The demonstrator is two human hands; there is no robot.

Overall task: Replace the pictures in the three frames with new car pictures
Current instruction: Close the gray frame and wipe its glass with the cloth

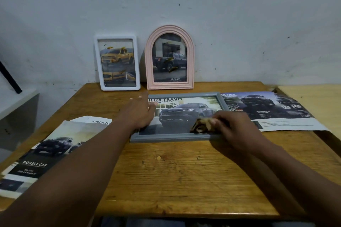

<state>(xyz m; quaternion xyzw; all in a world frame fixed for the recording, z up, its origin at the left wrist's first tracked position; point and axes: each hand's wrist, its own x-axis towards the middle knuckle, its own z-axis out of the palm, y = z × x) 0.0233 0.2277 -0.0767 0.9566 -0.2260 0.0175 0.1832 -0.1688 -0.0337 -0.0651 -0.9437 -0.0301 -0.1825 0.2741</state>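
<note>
1. The grey frame (166, 137) lies flat and face up in the middle of the worktop (175, 171). A picture (184, 110) of a dark pickup truck is already under its glass.
2. The left hand (140, 112) rests on the left end of this frame. Its fingers (143, 100) are straight and spread; they hold nothing and only press the frame down.
3. The right hand (234, 127) is at the lower right corner of the same frame. Its fingers are curled round a crumpled cloth (201, 125) (it is blurred, so it could also be paper), and the cloth touches the glass.
4. The white frame (120, 88) and the pink frame (148, 64) stand upright side by side at the back of the worktop, against the wall (239, 24). Each one shows a truck picture.
5. A left leaflet (46, 149) lies near the left edge of the worktop, and a right leaflet (267, 110) lies just beside the right end of the grey frame.
6. I judge that the step in hand is wiping the glass of the third frame, so the task looks near its end.
7. The next move probably calls for putting the cloth down, then lifting the grey frame by its rim (not by the glass) and standing it near the other two.
</note>
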